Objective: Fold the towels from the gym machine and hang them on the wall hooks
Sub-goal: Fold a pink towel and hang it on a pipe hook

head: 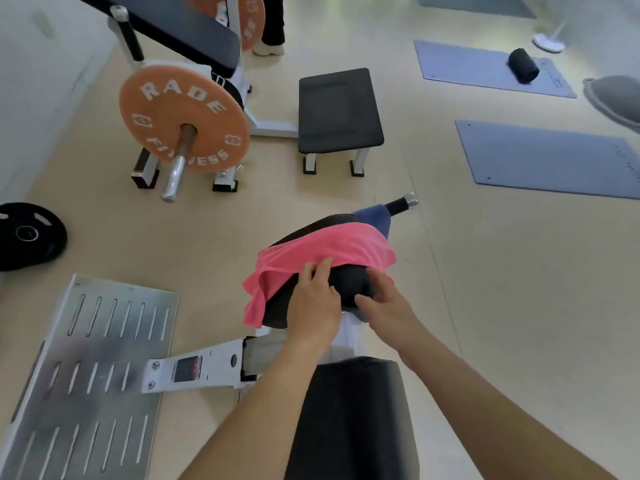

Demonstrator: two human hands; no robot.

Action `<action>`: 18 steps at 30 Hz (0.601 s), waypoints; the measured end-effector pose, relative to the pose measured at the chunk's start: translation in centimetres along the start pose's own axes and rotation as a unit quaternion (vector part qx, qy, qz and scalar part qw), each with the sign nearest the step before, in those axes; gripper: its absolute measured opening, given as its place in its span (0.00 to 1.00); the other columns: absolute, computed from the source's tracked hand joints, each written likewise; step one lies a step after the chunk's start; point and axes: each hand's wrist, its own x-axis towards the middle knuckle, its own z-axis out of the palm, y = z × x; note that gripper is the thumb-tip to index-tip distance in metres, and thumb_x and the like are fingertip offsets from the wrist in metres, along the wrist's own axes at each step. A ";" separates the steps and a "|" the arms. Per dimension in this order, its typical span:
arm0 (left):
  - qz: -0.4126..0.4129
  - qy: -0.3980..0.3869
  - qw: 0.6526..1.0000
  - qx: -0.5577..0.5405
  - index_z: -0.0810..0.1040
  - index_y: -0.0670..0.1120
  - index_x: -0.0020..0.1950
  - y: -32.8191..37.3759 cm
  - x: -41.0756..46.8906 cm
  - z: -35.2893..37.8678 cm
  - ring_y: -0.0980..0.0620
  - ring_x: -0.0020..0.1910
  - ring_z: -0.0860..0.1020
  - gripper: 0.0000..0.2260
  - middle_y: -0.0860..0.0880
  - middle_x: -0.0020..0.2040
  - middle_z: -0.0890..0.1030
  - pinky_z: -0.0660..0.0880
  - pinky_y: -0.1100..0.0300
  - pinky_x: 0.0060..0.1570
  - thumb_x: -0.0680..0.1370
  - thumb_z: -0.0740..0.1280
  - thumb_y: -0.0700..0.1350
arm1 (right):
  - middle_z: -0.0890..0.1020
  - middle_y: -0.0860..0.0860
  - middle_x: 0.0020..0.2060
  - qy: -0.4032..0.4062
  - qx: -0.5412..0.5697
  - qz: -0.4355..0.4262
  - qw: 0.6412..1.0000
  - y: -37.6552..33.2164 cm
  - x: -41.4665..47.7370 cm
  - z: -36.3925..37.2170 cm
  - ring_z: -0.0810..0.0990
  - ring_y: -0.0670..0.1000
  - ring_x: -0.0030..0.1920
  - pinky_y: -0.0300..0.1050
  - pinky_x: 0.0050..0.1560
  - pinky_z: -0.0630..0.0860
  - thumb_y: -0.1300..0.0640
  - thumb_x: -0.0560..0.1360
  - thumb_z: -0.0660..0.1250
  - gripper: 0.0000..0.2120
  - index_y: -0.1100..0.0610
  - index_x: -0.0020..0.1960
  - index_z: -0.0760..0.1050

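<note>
A pink towel (332, 245) lies draped over the black padded roller (349, 284) of the gym machine in the middle of the head view. Behind it a blue towel (375, 216) hangs near the machine's black handle (401, 203). My left hand (313, 299) rests on the near edge of the pink towel, fingertips touching the cloth. My right hand (384, 301) sits on the black pad at the towel's right side, fingers curled against it. Neither hand shows a clear grip on the cloth. No wall hooks are in view.
A slotted metal footplate (90, 375) lies at lower left. An orange weight plate (183, 117) on a bar and a black bench seat (341, 110) stand ahead. A black plate (27, 235) lies left, grey mats (550, 159) right. A person's legs (273, 26) stand at the top.
</note>
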 end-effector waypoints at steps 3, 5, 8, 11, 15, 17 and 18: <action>-0.017 0.028 0.998 0.047 0.71 0.48 0.68 -0.1 2.4 1.1 0.46 0.56 0.76 0.17 0.47 0.62 0.75 0.72 0.53 0.54 0.79 0.58 0.42 | 0.77 0.50 0.49 -0.005 -0.143 -0.052 0.988 0.7 2.7 -0.6 0.76 0.51 0.48 0.42 0.44 0.73 0.64 0.75 0.58 0.20 0.49 0.64 0.68; -0.034 0.062 0.996 0.062 0.77 0.45 0.58 0.1 3.7 1.5 0.46 0.50 0.78 0.12 0.46 0.54 0.79 0.74 0.52 0.49 0.80 0.57 0.42 | 0.77 0.51 0.49 -0.015 -0.201 -0.074 0.977 1.5 4.4 -1.5 0.76 0.53 0.47 0.45 0.45 0.72 0.64 0.75 0.57 0.23 0.50 0.68 0.65; -0.040 0.078 0.987 0.135 0.77 0.42 0.48 0.6 4.8 2.1 0.46 0.45 0.79 0.09 0.45 0.47 0.81 0.73 0.53 0.45 0.79 0.58 0.42 | 0.79 0.51 0.47 -0.008 -0.217 -0.112 0.970 1.9 7.1 -2.5 0.77 0.54 0.47 0.48 0.49 0.75 0.63 0.73 0.57 0.21 0.49 0.64 0.68; -0.051 0.081 0.986 0.136 0.78 0.42 0.43 1.9 5.1 1.7 0.46 0.45 0.77 0.08 0.45 0.44 0.80 0.69 0.55 0.46 0.76 0.61 0.42 | 0.79 0.50 0.49 -0.027 -0.248 -0.145 0.957 2.2 9.2 -3.2 0.77 0.53 0.48 0.51 0.49 0.77 0.54 0.71 0.60 0.18 0.50 0.60 0.72; -0.102 0.073 0.992 0.030 0.76 0.43 0.40 6.1 0.7 2.1 0.48 0.41 0.73 0.06 0.50 0.39 0.76 0.71 0.53 0.42 0.73 0.64 0.44 | 0.77 0.48 0.52 -0.105 -0.276 -0.242 0.924 3.1 9.9 -4.7 0.75 0.51 0.53 0.48 0.53 0.74 0.55 0.73 0.62 0.11 0.48 0.53 0.77; -0.178 0.057 0.975 -0.118 0.74 0.43 0.42 9.8 -2.6 2.8 0.52 0.35 0.71 0.05 0.51 0.35 0.75 0.69 0.59 0.37 0.75 0.62 0.43 | 0.79 0.47 0.45 -0.182 -0.213 -0.228 0.932 3.0 8.4 -6.4 0.77 0.51 0.46 0.50 0.52 0.76 0.59 0.72 0.60 0.10 0.51 0.45 0.79; -0.203 0.071 0.959 -0.187 0.73 0.42 0.42 11.6 -4.1 3.0 0.54 0.33 0.71 0.05 0.50 0.34 0.74 0.68 0.60 0.35 0.77 0.61 0.41 | 0.79 0.49 0.39 -0.219 -0.163 -0.207 0.940 2.6 7.4 -7.5 0.77 0.52 0.42 0.54 0.50 0.77 0.61 0.71 0.60 0.09 0.53 0.41 0.78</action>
